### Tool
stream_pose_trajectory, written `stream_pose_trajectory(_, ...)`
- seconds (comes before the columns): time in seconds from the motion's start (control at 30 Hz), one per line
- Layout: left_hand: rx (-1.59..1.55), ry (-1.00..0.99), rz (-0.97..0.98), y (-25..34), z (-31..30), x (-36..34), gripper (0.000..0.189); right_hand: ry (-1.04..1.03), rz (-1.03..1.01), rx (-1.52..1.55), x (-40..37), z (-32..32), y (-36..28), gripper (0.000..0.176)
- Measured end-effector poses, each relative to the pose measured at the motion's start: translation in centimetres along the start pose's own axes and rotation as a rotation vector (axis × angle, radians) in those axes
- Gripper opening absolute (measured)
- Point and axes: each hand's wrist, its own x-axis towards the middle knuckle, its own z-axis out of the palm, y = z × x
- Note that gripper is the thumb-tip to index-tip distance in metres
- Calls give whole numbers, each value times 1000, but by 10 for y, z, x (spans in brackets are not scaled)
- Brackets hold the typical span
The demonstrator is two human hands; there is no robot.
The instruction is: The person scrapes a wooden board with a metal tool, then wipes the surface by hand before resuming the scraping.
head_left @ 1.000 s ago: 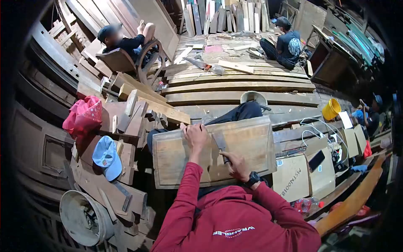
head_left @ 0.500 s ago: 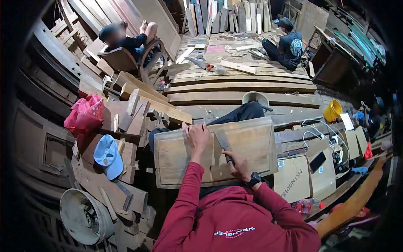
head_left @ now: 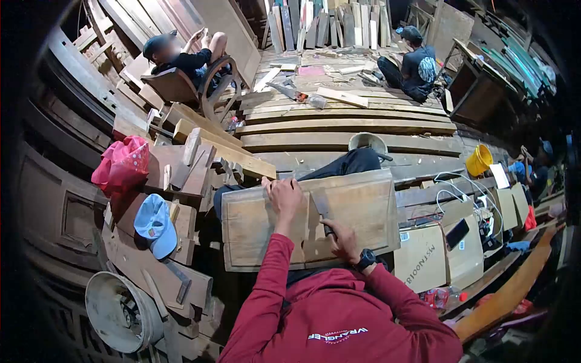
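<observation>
A wooden door panel (head_left: 257,233) with a raised-edge border lies across my lap. My left hand (head_left: 284,198) is closed over its far edge, fingers curled at the rim and palm on the face. In my right hand (head_left: 344,241), low over the right half of the panel, is a putty knife (head_left: 321,206) with a dark handle. Its flat grey blade points away from me and slightly left, close over the wood. A dark watch (head_left: 365,259) is on my right wrist.
Left are a blue cap (head_left: 155,225), a pink bag (head_left: 123,164) and a bucket of scraps (head_left: 100,314). To the right lie cardboard (head_left: 417,254), a phone (head_left: 458,233) and white cables; a yellow bucket (head_left: 479,160) stands beyond. Other people sit farther off, among planks.
My right hand and the putty knife have shifted very slightly on the panel. The left hand stays at the far edge. The seated person at left has lifted their head a little.
</observation>
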Motion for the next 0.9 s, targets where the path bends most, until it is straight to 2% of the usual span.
stream_pose_trajectory(0.07,8,1,22,-7,6,3,31,8,9,16,-10,-2,10,40)
stream_pose_trajectory(0.1,17,30,29,-5,5,2,31,3,-77,3,-9,-4,10,39)
stream_pose_trajectory(0.2,43,40,26,-5,5,0,31,-154,22,-112,-7,0,4,41)
stream_pose_trajectory(0.23,10,17,0,-3,2,0,32,-28,-54,-40,1,5,2,42)
stream_pose_trajectory(0.27,6,25,10,-3,5,0,32,-17,-33,-28,-1,3,2,42)
stream_pose_trajectory(0.47,50,70,65,-12,12,-1,30,7,-61,-48,2,6,2,44)
stream_pose_trajectory(0.5,7,32,-5,-9,12,0,30,28,-67,-43,2,4,0,44)
stream_pose_trajectory(0.57,21,-7,5,-8,9,0,30,75,-88,-38,8,-1,-3,45)
stream_pose_trajectory(0.7,90,-13,19,-5,1,1,30,-70,-2,-99,-2,2,2,50)
stream_pose_trajectory(0.8,59,-22,19,-7,6,2,30,41,21,-57,2,8,6,50)
stream_pose_trajectory(0.83,71,-30,23,-4,2,2,31,95,-35,-27,4,1,2,47)
stream_pose_trajectory(0.9,80,-17,24,-4,1,4,31,78,-31,-21,3,2,2,46)
